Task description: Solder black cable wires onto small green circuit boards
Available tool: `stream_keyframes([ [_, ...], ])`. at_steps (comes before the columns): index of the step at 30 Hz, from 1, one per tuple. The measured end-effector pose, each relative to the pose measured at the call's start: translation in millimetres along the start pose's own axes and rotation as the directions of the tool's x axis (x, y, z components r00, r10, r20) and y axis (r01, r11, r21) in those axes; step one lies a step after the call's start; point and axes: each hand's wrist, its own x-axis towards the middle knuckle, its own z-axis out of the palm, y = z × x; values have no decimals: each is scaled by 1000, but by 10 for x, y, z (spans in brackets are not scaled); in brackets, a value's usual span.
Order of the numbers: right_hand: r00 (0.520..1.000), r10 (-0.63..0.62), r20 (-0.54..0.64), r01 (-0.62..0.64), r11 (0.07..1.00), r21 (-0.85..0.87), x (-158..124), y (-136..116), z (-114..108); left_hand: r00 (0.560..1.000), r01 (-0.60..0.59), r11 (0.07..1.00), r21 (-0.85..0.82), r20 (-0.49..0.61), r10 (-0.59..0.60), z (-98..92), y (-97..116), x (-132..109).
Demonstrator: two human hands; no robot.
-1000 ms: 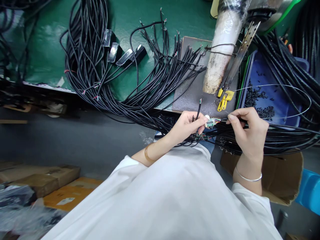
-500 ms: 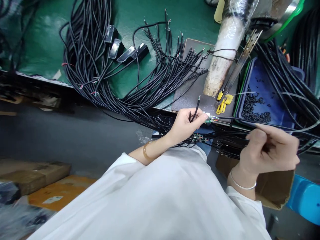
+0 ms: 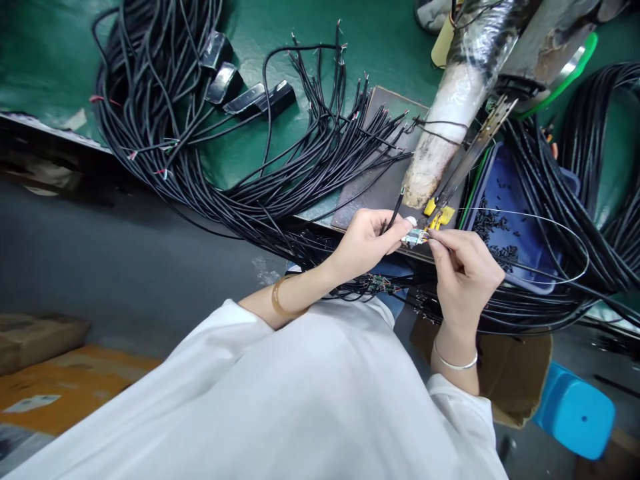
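My left hand (image 3: 371,239) pinches a small green circuit board (image 3: 415,237) between thumb and fingertips. A black cable end (image 3: 399,205) with stripped tips also sticks up from between its fingers. Thin coloured wires show at the board's right end. There my right hand (image 3: 467,261) is closed, thumb against forefinger, on the black cable (image 3: 433,235) that carries these wires. Just above the fingertips are the yellow tips (image 3: 439,215) of a metal fixture (image 3: 473,150). A thin pale wire (image 3: 583,248) curves out to the right from there.
Bundles of black cables (image 3: 240,200) spread over the green table (image 3: 260,40). A blue tray (image 3: 545,230) with small black pieces is at right. More wired boards (image 3: 377,283) hang by my lap. Below stand a cardboard box (image 3: 520,380) and a blue stool (image 3: 575,410).
My right hand has come in from the right to the board and now pinches the cable beside it. My left hand keeps hold of the board. The view has shifted slightly.
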Motion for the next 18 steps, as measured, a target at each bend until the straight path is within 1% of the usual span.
stream_keyframes([
  [4, 999, 16, -52, -15, 999, 29, 2, 13, 43, 999, 49, 998, -48, 8, -49, -3, 20, 46],
  [7, 996, 7, -87, -3, 999, 42, 3, 19, 73, 997, 73, 994, -80, 23, -71, -13, 22, 78],
  [12, 996, 5, -87, -1, 999, 50, 7, 26, 91, 994, 104, 989, -109, 46, -100, -24, 15, 99],
  [18, 994, -8, -110, 14, 998, 59, 20, 11, 91, 994, 105, 985, -134, 51, -98, -23, 20, 93],
])
